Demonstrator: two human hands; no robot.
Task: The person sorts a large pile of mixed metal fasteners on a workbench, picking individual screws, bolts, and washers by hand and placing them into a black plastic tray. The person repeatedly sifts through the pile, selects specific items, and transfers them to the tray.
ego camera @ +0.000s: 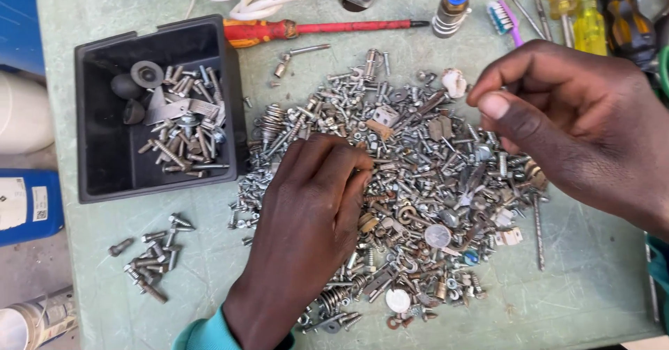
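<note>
Left hand [306, 231] lay palm-down on the near-left side of the screw pile [418, 183], fingers together, tips pressed into the hardware. Right hand [571, 127] hovered over the pile's far-right edge, thumb and forefinger pinched; anything held couldn't be made out. Black bin [94, 113] sat far left.

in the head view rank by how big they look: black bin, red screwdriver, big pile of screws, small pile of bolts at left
Largest to smallest:
1. big pile of screws
2. black bin
3. red screwdriver, long but thin
4. small pile of bolts
</note>
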